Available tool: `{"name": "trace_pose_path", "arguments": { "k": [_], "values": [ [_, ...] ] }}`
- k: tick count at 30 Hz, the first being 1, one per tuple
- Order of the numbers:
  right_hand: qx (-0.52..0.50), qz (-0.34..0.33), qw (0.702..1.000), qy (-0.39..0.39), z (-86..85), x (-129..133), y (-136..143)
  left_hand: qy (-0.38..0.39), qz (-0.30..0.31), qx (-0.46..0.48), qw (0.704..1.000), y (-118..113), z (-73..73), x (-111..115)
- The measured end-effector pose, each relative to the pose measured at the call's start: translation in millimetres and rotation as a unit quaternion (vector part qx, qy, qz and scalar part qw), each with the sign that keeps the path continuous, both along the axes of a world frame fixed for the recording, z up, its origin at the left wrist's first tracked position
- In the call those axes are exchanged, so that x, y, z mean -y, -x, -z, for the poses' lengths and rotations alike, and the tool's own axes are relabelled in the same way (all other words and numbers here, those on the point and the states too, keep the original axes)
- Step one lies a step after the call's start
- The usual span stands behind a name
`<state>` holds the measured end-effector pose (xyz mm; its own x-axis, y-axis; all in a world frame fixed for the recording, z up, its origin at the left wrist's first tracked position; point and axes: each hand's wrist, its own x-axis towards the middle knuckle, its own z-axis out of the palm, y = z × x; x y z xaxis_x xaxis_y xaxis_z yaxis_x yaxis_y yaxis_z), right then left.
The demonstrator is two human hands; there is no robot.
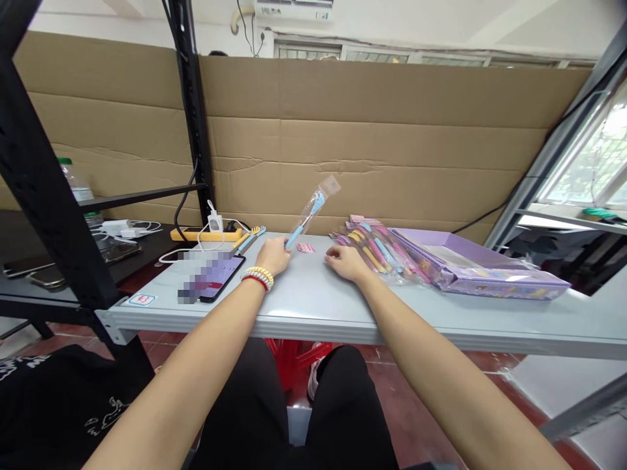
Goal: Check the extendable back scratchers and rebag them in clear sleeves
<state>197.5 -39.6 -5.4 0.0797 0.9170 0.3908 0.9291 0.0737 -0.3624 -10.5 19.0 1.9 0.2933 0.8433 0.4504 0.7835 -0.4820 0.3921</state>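
In my left hand point(274, 256), closed around its lower end, is a slim light-blue stick point(295, 236) with a claw-like head. A clear plastic sleeve point(331, 186) covers its upper part, tilting up and to the right. My right hand point(347, 262) rests on the grey table point(313, 297), fingers curled in, with nothing visible in them. Just right of it lies a pile of similar wrapped sticks point(377, 248) in yellow, pink, blue and purple. A small pink label point(305, 248) lies between my hands. Unwrapped yellow and blue sticks point(249, 239) lie behind my left hand.
An open purple box point(494, 282) with clear plastic stands at the right. On the left are a phone point(223, 277), a yellow power strip point(196, 234) with a white charger point(214, 220), and a black shelf post point(191, 111). A cardboard panel point(382, 150) closes off the back.
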Motion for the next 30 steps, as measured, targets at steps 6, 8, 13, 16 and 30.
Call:
{"name": "trace_pose_path", "arguments": {
  "k": [6,8,13,16,30],
  "values": [
    [0.074,-0.057,0.995,0.028,10.0,-13,15,0.011,-0.026,0.013,1.000,-1,-3.1,4],
    [0.092,-0.076,0.992,0.043,10.3,-20,19,0.013,-0.030,0.018,0.999,-1,-4.4,5],
    [0.105,-0.062,0.986,0.117,-2.5,-39,31,0.010,-0.028,0.018,0.999,-2,-5.1,7],
    [0.119,-0.031,0.981,0.148,-7.2,-46,39,0.011,-0.030,0.019,0.999,-2,-4.3,7],
    [0.110,0.057,0.989,0.078,1.0,-34,26,0.015,-0.026,0.016,0.999,-1,-5.4,8]
  ]
}}
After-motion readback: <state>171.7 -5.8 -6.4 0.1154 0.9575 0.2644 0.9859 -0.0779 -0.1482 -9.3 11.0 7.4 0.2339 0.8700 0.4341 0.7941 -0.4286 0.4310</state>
